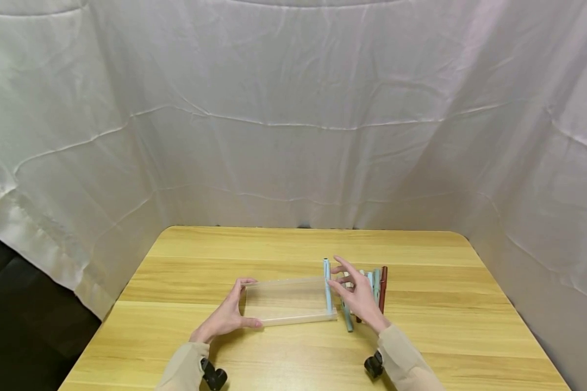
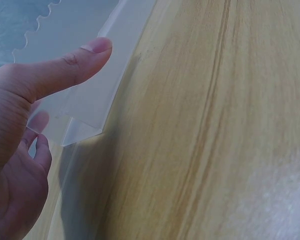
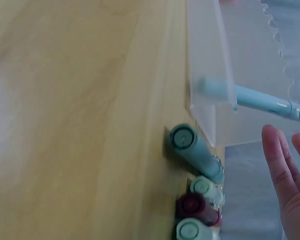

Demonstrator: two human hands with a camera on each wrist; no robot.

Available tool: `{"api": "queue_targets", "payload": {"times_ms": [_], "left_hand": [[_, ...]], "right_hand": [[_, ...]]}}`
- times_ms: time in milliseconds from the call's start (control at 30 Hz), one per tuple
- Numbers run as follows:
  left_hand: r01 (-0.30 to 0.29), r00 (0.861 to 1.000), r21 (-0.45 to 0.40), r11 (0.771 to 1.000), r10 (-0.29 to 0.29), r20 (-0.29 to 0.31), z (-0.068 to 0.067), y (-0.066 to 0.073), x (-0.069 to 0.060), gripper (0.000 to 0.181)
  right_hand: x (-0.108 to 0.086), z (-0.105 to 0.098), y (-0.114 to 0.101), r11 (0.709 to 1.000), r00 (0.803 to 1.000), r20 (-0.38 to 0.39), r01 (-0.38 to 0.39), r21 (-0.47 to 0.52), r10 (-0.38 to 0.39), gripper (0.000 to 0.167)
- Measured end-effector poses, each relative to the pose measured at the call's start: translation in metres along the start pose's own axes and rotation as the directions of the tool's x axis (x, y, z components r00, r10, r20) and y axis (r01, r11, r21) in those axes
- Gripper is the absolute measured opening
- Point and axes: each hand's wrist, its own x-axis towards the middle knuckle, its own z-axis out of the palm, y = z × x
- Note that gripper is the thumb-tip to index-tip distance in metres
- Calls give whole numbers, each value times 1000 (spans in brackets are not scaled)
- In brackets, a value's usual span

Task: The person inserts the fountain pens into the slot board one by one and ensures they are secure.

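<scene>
My left hand [image 1: 229, 315] grips the left end of a clear frosted plastic pen rack [image 1: 283, 300], thumb on its front lip and fingers behind. The left wrist view shows the rack's scalloped edge. A light blue pen [image 1: 328, 288] stands at the rack's right end, its lower end behind the front lip [image 3: 210, 65]. Beside that pen is my right hand [image 1: 361, 296], with the fingers spread and extended; in the right wrist view, fingertips [image 3: 270, 137] are apart from it. Whether the thumb touches the pen cannot be seen clearly.
Several more pens lie right of the rack, partly behind my right hand: a teal pen [image 3: 192, 150], a pale green pen [image 3: 202, 187] and a dark red pen [image 1: 383, 288] among them. Grey curtains [image 1: 293, 163] surround the wooden table [image 1: 200, 250].
</scene>
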Motion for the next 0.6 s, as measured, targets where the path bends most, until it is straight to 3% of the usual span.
{"api": "queue_targets", "payload": {"times_ms": [367,600], "left_hand": [[-11,1000,4,1000,11,-10,0,-2,-1,101],[-15,1000,4,1000,15,-14,1,-1,0,99]], "right_hand": [[-13,-19,10,1000,997,-72,-19,3,19,49],[-24,-30,14,995,993,-77,-89,50,93,49]]}}
